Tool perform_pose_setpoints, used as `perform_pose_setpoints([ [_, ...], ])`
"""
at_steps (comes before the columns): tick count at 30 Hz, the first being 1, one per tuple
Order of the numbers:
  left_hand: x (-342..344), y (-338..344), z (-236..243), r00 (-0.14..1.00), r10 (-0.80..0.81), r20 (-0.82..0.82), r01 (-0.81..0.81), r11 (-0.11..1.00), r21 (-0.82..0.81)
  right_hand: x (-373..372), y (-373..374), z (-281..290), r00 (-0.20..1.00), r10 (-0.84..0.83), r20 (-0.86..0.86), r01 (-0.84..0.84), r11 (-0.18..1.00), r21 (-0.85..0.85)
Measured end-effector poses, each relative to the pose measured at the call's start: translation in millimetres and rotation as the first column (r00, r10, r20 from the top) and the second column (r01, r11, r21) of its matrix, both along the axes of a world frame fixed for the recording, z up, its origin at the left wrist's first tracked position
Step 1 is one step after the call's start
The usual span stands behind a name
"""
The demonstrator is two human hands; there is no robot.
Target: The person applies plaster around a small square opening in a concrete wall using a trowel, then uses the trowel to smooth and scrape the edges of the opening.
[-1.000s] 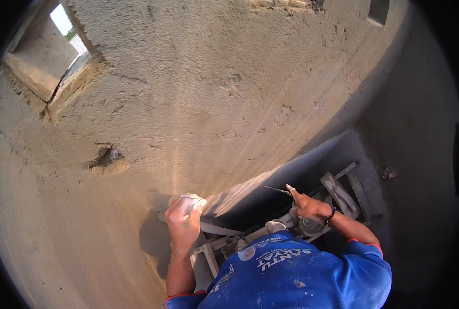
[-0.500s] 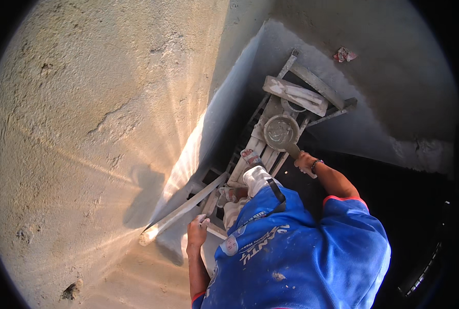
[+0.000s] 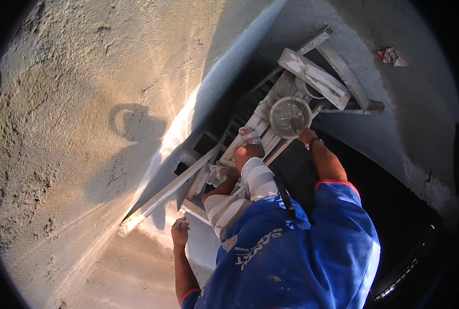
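Observation:
My right hand (image 3: 307, 137) is closed round the handle of a trowel (image 3: 296, 124); its flat blade dips into a round bucket (image 3: 272, 121). Wet grey mortar (image 3: 286, 110) fills part of this bucket, which stands on the planks of a scaffold. My left hand (image 3: 180, 232) hangs low near the wall, fingers curled; whether anything small is in it cannot be made out. Just beyond the bucket lies a long, mortar-smeared float (image 3: 314, 77) with a raised handle. It partly hides a second round container (image 3: 312, 95).
My sandalled feet (image 3: 250, 136) stand on narrow scaffold planks (image 3: 257, 123). A long wooden beam (image 3: 170, 190) slants against the rough plastered wall (image 3: 85, 118) at left. Dark gaps and a deep drop (image 3: 373, 190) lie beside the planks. Crumpled wrapping (image 3: 392, 56) is at far right.
The trowel has gone from beside the bucket's rim down into the mortar as my right hand moved closer. My left hand has shifted slightly down and left. The whole view has also shifted.

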State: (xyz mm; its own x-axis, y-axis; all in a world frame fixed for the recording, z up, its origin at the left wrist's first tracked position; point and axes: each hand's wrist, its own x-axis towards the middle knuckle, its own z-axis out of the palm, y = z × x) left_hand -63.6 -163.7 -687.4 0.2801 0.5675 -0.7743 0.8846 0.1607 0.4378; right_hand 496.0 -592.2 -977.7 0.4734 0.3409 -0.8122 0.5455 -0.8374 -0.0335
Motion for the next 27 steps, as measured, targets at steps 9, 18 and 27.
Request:
perform_pose_setpoints([
  [9, -31.7, -47.4, 2.9, 0.973, 0.225, -0.041, -0.221, 0.971, 0.088, 17.0, 81.9, 4.3, 0.916, 0.367, 0.164, -0.399, 0.777, 0.487],
  [18, -36.5, -90.6, -26.0, 0.940, 0.322, 0.112, -0.340, 0.859, 0.383, -6.8, 231.7, 91.3, 0.828, -0.286, -0.482, 0.414, 0.892, 0.182],
  [27, -91.3, -163.5, -167.2, 0.780, 0.599, -0.181, -0.506, 0.774, 0.380, -42.0, 347.4, 155.7, 0.858, 0.217, -0.466, -0.050, 0.937, 0.345],
])
